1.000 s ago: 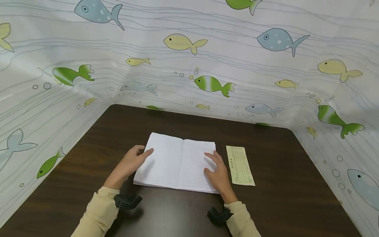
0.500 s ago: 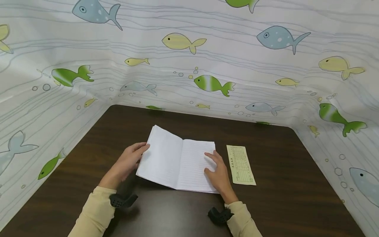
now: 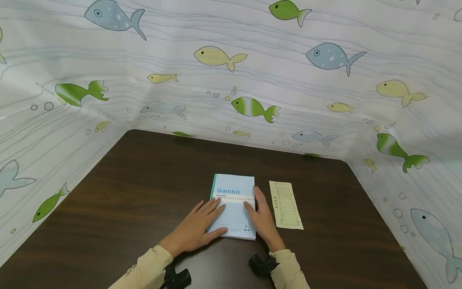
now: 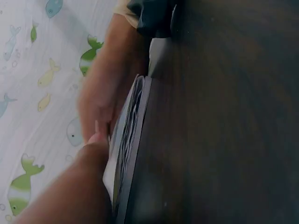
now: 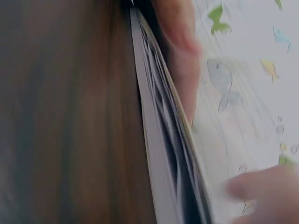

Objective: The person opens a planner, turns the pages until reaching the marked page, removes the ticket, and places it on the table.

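A closed notebook (image 3: 236, 218) with a pale blue cover, the word "Gambit" and a green spine lies on the dark table. My left hand (image 3: 196, 228) rests on the lower left of the cover with its fingers spread. At the right edge is my right hand (image 3: 263, 218), its thumb over the cover and its fingers extended along the side. From the left wrist, the edge of the notebook (image 4: 133, 140) shows beneath the left hand. In the right wrist view, the page edges of the notebook (image 5: 163, 107) stand slightly fanned, and the fingers are blurred.
To the right of the notebook lies a yellow printed slip (image 3: 286, 205) with a table on it. The dark wooden table (image 3: 144, 172) is bordered at the back and sides by a white curtain (image 3: 202, 88) printed with fish.
The notebook lay spread at its pages; its left half was lifted and folded over to the right, so the cover now faces up. My left hand moved right onto it; my right hand stayed nearby.
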The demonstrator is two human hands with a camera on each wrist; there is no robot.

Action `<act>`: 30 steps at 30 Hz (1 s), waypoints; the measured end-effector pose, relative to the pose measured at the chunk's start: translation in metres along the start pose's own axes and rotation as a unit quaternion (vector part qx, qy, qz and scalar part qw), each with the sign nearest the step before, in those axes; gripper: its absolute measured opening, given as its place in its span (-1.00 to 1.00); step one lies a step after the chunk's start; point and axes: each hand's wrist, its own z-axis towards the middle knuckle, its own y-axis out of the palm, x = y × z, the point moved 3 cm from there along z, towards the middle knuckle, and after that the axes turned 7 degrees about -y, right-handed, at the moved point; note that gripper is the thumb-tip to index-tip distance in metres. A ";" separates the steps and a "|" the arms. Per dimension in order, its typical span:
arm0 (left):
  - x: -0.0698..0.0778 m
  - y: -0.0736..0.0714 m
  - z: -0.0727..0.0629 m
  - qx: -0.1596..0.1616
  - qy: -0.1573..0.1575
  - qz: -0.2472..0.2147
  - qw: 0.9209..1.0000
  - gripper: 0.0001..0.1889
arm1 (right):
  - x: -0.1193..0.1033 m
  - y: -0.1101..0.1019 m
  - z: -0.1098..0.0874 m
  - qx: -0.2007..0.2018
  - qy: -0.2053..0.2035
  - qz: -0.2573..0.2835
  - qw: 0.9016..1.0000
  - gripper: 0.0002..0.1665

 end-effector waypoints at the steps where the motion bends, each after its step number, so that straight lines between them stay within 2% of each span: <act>1: 0.001 0.003 -0.001 -0.001 -0.005 0.006 1.000 -0.18 | 0.002 0.002 -0.003 -0.011 -0.013 -0.056 0.998 -0.24; 3: 0.003 0.009 -0.002 0.003 -0.017 0.006 1.000 -0.17 | 0.006 0.005 -0.011 -0.035 -0.041 -0.154 0.987 -0.25; 5: 0.005 0.014 -0.001 0.013 -0.028 -0.009 0.999 -0.22 | 0.009 0.007 -0.017 -0.058 -0.057 -0.208 0.975 -0.23; 8: 0.006 0.017 0.010 0.059 -0.045 -0.051 0.996 -0.35 | 0.009 0.005 -0.018 -0.072 -0.069 -0.232 0.968 -0.21; 12: 0.003 0.015 0.038 0.136 -0.064 -0.092 0.984 -0.49 | 0.009 0.000 -0.009 -0.084 -0.081 -0.244 0.963 -0.19; 14: 0.000 0.015 0.050 0.153 -0.072 -0.099 0.981 -0.53 | 0.010 -0.001 -0.006 -0.101 -0.074 -0.252 0.960 -0.18; 16: -0.002 0.018 0.059 0.152 -0.078 -0.090 0.981 -0.53 | 0.009 -0.002 -0.004 -0.124 -0.066 -0.251 0.958 -0.17; 21: -0.005 0.025 0.072 0.132 -0.077 -0.022 0.988 -0.46 | -0.005 -0.007 0.007 -0.182 -0.022 -0.241 0.953 -0.13; 26: 0.001 0.027 0.073 0.125 -0.073 0.001 0.989 -0.44 | -0.025 -0.014 0.017 -0.228 0.040 -0.244 0.942 -0.06; 30: 0.008 0.027 0.072 0.108 -0.063 0.008 0.992 -0.42 | -0.033 -0.020 0.017 -0.245 0.072 -0.262 0.931 -0.04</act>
